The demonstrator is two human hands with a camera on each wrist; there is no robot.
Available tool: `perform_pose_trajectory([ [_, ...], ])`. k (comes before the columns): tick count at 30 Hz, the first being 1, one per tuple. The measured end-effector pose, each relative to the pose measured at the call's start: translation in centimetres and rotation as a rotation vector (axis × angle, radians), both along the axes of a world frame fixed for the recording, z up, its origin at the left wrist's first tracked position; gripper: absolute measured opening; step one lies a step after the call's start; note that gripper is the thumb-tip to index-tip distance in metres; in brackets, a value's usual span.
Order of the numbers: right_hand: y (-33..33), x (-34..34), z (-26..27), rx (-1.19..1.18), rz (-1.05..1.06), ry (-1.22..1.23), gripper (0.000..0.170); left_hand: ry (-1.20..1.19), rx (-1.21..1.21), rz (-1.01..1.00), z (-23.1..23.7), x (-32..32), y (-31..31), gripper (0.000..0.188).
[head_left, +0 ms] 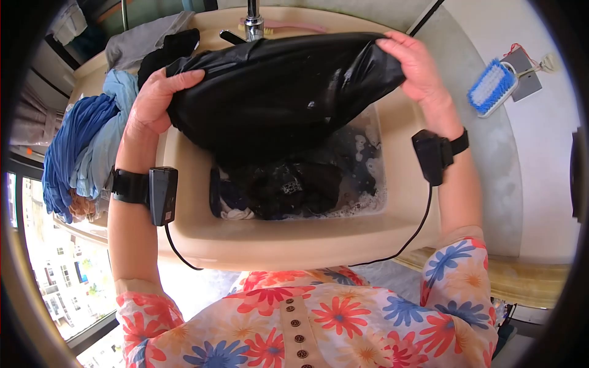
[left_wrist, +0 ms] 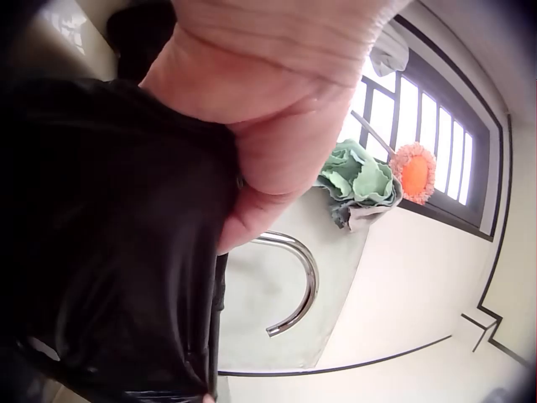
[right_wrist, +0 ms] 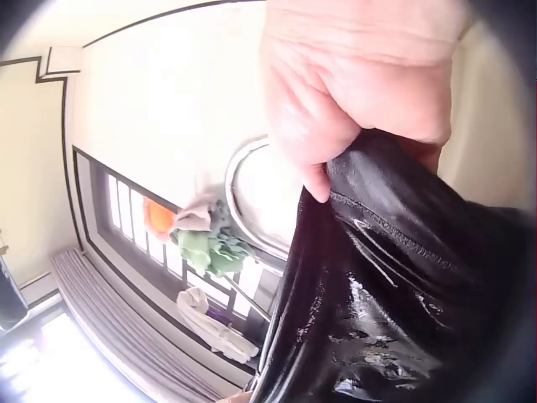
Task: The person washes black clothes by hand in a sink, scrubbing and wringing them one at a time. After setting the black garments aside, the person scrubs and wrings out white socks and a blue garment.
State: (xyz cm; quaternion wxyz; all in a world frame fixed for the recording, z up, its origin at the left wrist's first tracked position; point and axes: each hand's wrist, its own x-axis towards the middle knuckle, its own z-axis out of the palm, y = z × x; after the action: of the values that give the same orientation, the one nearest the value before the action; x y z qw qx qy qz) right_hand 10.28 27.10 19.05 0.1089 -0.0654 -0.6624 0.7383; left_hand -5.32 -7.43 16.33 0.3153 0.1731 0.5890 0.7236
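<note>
A wet, shiny black garment (head_left: pixel 282 92) is stretched between both hands above the beige basin (head_left: pixel 288 242). My left hand (head_left: pixel 153 101) grips its left end, thumb over the near face. My right hand (head_left: pixel 420 70) holds the upper right corner, and the right wrist view shows a stitched seam on the garment (right_wrist: pixel 394 227) below the fingers. Under it, more dark clothing (head_left: pixel 300 187) lies in foamy water in the basin, with a small white cloth (head_left: pixel 236 213) at the near left corner. The garment's lower edge overlaps the soaking clothing in the head view.
Blue clothing (head_left: pixel 76 144), light blue clothing (head_left: pixel 104 141) and a grey cloth (head_left: pixel 147 40) are heaped left of the basin. A chrome faucet (head_left: pixel 253 24) rises behind it. On the right ledge lies a blue and white scrubbing brush (head_left: pixel 492 88). Cables hang from both wrist cameras.
</note>
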Motion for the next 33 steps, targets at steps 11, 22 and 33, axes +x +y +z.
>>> perform_pose_trajectory([
  [11, 1.4, 2.9, 6.6, 0.210, -0.121, 0.025, 0.010, 0.109, -0.004, 0.021, 2.5, 0.2, 0.0, 0.027],
  [22, 3.8, 5.0, 4.3, 0.352, -0.235, -0.127, 0.015, 0.062, 0.156, -0.076, 4.4, 0.6, 1.2, 0.034],
  [33, -1.1, 5.1, 1.9, 0.480, 0.010, -0.400, 0.057, 0.342, -0.002, -0.098, 3.0, 5.5, 6.2, 0.047],
])
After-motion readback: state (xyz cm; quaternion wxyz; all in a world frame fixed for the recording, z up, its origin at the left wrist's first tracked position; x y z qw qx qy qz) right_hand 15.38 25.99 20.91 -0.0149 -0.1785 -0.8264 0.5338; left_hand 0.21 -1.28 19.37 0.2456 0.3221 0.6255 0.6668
